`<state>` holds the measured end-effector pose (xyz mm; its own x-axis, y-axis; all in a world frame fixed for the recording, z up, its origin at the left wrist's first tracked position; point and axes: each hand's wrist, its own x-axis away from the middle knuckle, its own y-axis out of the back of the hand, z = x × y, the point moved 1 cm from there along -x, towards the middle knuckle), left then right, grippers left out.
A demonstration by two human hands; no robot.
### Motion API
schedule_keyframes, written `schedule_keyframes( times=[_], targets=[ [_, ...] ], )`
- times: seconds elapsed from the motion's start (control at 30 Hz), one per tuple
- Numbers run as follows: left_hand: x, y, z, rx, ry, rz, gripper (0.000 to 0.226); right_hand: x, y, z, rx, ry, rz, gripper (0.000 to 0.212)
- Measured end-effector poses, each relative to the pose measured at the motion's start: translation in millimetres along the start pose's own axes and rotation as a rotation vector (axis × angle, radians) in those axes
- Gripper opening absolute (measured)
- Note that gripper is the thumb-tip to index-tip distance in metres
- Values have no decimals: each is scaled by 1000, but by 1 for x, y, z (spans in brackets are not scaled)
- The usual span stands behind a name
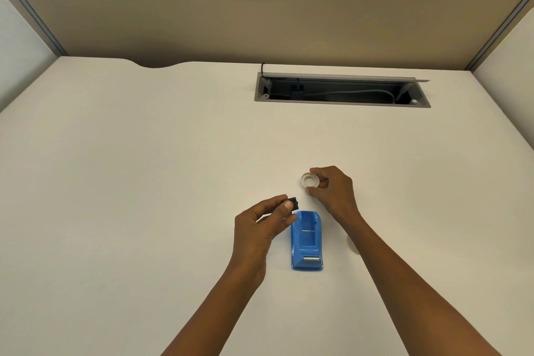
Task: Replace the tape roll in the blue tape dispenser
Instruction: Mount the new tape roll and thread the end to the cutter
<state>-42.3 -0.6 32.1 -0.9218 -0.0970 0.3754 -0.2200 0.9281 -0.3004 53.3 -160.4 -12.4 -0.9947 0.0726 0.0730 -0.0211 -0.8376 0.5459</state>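
Bare desk [144, 167], open cable tray [342, 91] behind; left hand [260, 225] pinching black spool [292, 203], right hand [335, 191] gripping tape roll [310, 181]

Single head-worn wide-angle view, looking forward and down at close range over a cream-white bench [144, 167] toward a tan partition wall [375, 23].

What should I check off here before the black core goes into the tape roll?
1. Dispenser cradle empty: ok. The blue tape dispenser sits open on the desk with no roll inside.
2. Core in hand: ok. The left hand pinches the black core between thumb and fingers.
3. Roll in hand: ok. The right hand has a fingertip grip on the clear tape roll.
4. Roll lifted off the desk: cannot tell.
5. Core and roll apart: ok, a gap shows between them.
6. Loose tape end found: cannot tell, too small.
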Motion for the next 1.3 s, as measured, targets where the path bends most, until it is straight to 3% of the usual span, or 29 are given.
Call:
schedule_keyframes(
  times=[0.33, 0.47, 0.57, 0.8, 0.93, 1.03, 1.17, 1.3],
  targets=[
    [0, 2, 1, -3, 17, -28, 14, 6, 27, 3, 46, 20, 74, 42],
    [0, 3, 2, 7, 24, -7, 15, 27, 58, -6, 261, -18, 128, 35],
    [1, 2, 3, 15, 19, -9, 14, 50, 69, -16, 443, -118, 169, 41],
    [7, -1, 7, 15, -7, 77, 20, 92, 66, -36, 463, -126, 194, 48],
    [9, 0, 8, -3, 4, 107, 21, 95, 71, -30, 308, -105, 163, 45],
    [12, -1, 7, -8, 6, 153, 24, 97, 77, -12, 31, -96, 138, 46],
    [14, -4, 7, -41, 5, 188, 26, 100, 78, 16, -288, -77, 224, 45],
    [17, -5, 6, -90, -4, 191, 28, 100, 73, 33, -406, -31, 291, 45]
  ],
)
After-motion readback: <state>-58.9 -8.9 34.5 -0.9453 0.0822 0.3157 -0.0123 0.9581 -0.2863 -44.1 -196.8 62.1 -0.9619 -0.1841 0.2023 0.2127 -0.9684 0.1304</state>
